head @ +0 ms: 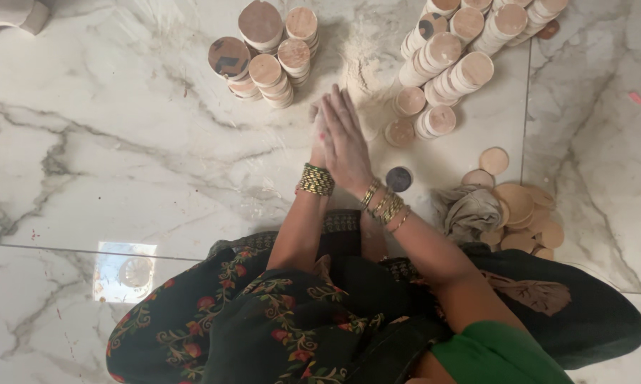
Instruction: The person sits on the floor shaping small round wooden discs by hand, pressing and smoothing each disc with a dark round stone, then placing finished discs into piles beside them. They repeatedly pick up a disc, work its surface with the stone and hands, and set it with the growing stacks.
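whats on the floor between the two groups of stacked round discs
In the head view, a patch of pale powder lies on the marble floor between the left stacks and right stacks; the pressed-together hands point toward it.

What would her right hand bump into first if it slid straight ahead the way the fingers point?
Probably the patch of pale powder on the floor, just beyond the right hand. Stacks of round discs stand to either side, though depth is hard to judge.

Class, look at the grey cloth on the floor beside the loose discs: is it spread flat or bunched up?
Bunched up. The grey cloth lies in a crumpled heap of folds, partly over the flat discs.
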`<state>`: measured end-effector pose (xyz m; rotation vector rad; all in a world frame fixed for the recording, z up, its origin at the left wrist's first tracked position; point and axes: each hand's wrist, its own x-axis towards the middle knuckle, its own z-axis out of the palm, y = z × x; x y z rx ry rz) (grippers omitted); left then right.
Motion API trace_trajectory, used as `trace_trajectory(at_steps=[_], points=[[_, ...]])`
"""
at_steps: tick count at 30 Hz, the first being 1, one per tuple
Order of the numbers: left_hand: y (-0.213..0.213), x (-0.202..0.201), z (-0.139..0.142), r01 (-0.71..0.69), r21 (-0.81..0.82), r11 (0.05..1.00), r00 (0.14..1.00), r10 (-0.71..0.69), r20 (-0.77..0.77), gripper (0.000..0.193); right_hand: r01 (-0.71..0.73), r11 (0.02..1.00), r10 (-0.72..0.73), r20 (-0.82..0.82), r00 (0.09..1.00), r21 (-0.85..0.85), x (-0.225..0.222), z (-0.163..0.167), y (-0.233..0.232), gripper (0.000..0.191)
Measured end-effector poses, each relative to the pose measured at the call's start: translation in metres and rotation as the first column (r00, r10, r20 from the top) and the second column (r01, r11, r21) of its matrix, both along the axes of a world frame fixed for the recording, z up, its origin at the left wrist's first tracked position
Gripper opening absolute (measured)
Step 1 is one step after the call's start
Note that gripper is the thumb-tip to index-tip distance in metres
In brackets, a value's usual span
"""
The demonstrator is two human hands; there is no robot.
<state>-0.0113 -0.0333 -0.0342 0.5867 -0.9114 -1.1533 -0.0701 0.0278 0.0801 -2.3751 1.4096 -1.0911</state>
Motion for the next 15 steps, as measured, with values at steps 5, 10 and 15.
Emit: trace_trajectory(at_steps=[5, 10, 15], points=[[-0.007, -0.002, 0.006, 0.268, 0.207, 0.941, 0.75, -0.069, -0.658, 0.014, -0.04, 0.948, -0.03, 0.213, 0.977, 0.317, -0.015, 0.024, -0.048, 0.045], [0.0, 0.007, 0.043, 0.389, 0.306, 0.869, 0.862, -0.226, -0.454, 0.016, -0.666, 0.598, 0.01, 0.827, 0.563, 0.446, -0.062, 0.056, -0.086, 0.053], [-0.003, 0.018, 0.065, 0.512, 0.272, 0.815, 0.78, -0.309, -0.544, 0.011, -0.57, 0.657, -0.384, 0.87, 0.31, 0.493, -0.1, 0.061, -0.083, 0.051]])
